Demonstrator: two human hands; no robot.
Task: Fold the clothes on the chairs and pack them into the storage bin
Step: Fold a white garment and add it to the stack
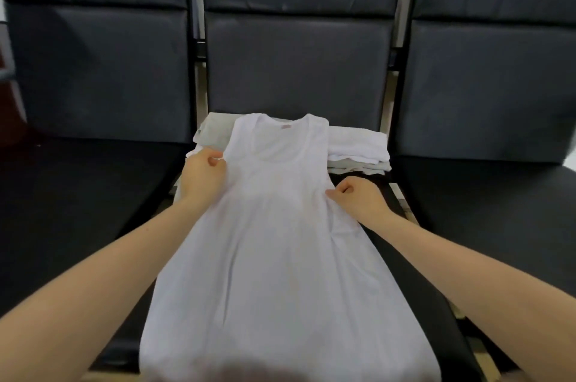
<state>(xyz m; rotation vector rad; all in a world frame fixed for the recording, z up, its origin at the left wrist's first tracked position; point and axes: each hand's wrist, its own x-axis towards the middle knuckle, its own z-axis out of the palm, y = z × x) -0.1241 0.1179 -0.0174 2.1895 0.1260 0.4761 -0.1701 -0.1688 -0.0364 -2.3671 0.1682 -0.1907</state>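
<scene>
A thin white sleeveless cotton vest (274, 241) lies spread face-up along the black padded seat of the middle chair (414, 272), neckline toward the seat's back edge and hem hanging over the front edge, nearest the camera. The shoulder straps overlap a low stack of folded white and pale-grey garments (358, 151) that sits against the back edge, just below the backrest.

The left hand (202, 172) is curled round the vest's left side at the armhole, thumb and fingers pinching the fabric edge. The right hand (358, 197) is likewise clenched on the opposite side seam just beneath the other armhole, near the seat's right edge. Both forearms reach in from the front corners.

Handling, as judged from the drape: the vest appears very light, limp and without stiffness, so it will sag and crease wherever it is unsupported. It is not fragile and seems unlikely to slip on the matte seat. The sensible holds are the hemmed edges, such as the armhole bindings, side seams or bottom hem, taken symmetrically with both hands so that the cloth folds along a straight line. A single central pinch would probably bunch it.

The storage bin is not in view.
</scene>
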